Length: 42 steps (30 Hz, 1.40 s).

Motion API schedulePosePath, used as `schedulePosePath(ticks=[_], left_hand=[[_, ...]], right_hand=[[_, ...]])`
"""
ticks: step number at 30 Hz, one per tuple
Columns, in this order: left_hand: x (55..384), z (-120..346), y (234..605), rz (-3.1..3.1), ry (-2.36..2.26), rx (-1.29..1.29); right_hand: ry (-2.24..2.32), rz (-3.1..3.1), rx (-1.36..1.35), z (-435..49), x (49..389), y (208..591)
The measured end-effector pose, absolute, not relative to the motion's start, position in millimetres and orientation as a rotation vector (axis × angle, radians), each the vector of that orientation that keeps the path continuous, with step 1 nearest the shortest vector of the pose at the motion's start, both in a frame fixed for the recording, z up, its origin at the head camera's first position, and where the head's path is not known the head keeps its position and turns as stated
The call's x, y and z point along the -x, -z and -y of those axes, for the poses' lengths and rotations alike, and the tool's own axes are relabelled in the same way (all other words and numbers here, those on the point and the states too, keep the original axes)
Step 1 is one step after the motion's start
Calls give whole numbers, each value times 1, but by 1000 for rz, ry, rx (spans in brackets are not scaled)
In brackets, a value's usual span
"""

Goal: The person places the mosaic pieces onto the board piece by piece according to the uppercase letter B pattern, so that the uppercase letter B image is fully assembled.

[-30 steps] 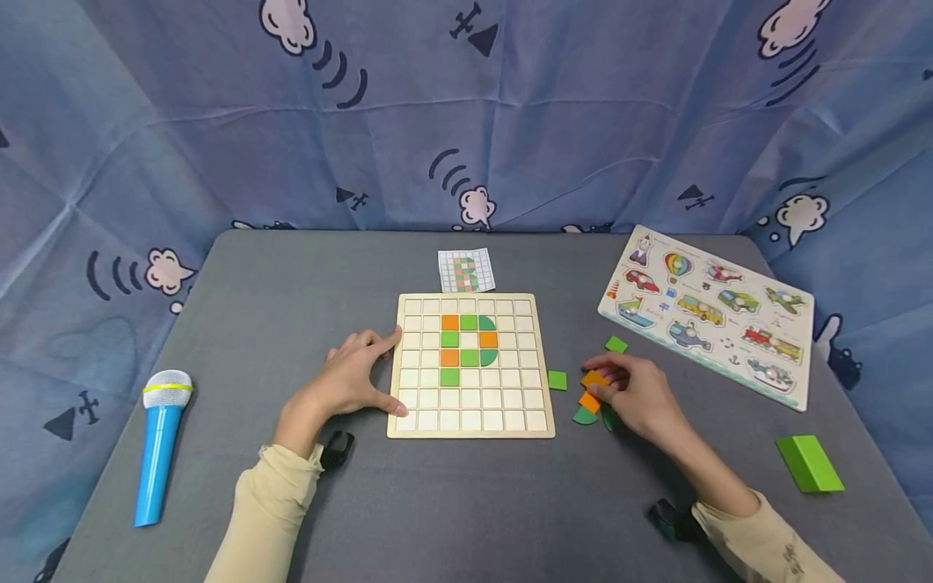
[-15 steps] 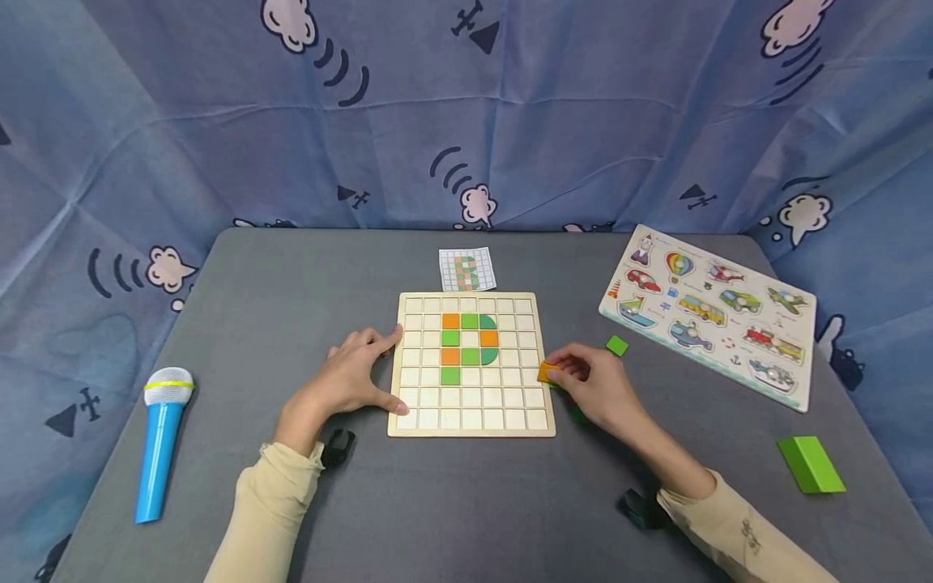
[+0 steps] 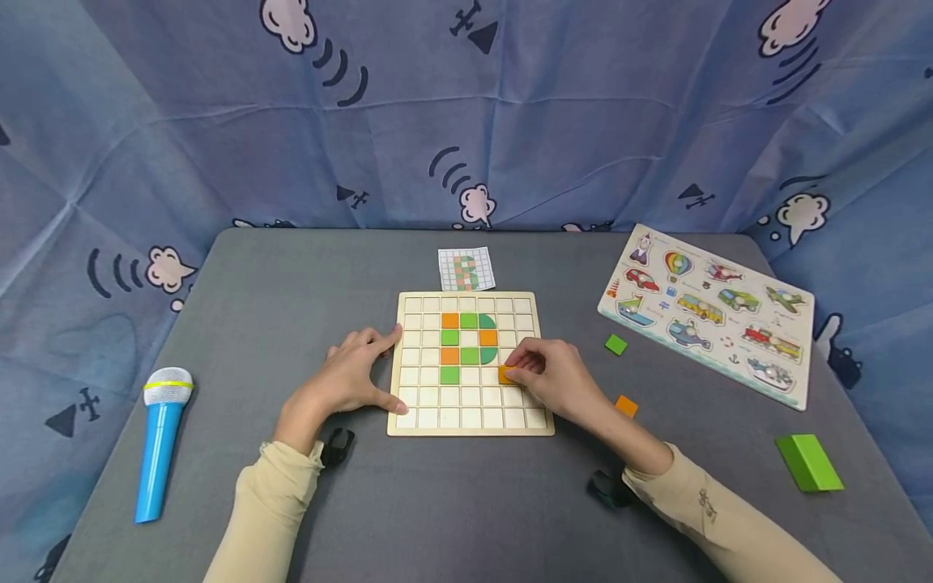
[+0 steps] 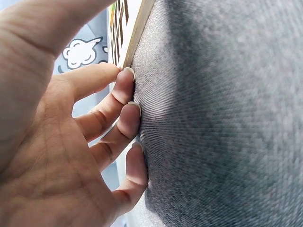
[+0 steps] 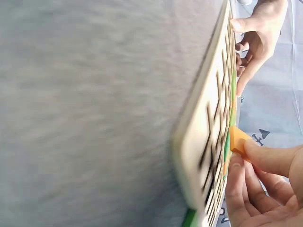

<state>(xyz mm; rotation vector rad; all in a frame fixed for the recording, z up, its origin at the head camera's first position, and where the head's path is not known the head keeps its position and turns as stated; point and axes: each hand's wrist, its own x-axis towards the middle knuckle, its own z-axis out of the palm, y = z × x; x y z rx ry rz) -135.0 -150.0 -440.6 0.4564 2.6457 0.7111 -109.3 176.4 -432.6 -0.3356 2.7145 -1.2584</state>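
Note:
A wooden grid board (image 3: 437,431) lies on the grey table with orange, light green and dark green tiles set in its middle cells. My left hand (image 3: 346,372) rests at its left side, thumb and index finger spread and touching the frame. In the left wrist view the other fingertips (image 4: 130,116) touch the cloth. My right hand (image 3: 557,376) pinches an orange square tile (image 3: 504,375) between thumb and fingers, over the board's right half. The right wrist view shows this orange tile (image 5: 238,141) tilted, close over the grid.
Behind the board lies a small pattern card (image 3: 466,270). Right of it are a loose green tile (image 3: 615,345) and an orange tile (image 3: 627,406), partly behind my forearm. A picture puzzle board (image 3: 707,316), a green block (image 3: 809,464) and a toy microphone (image 3: 162,445) lie farther out.
My right hand has picked up the orange tile from the loose pieces at the right and carried it left over the board. The left hand has stayed in place.

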Motion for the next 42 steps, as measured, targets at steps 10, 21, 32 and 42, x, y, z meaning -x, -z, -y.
schedulePosePath(ticks=[10,21,32,42], left_hand=[[135,150,440,-2649,-720,-467],[134,149,438,-2647,-718,-460],[135,150,440,-2639,-721,-460],[135,150,440,-2644,-714,-459]], right_hand=[[1281,-2642,354,-147,119,437],[1203,-2655,507,-134,128,434],[1050,-2752,547,-134,129,436],[1104,-2753,476,-157,122,437]])
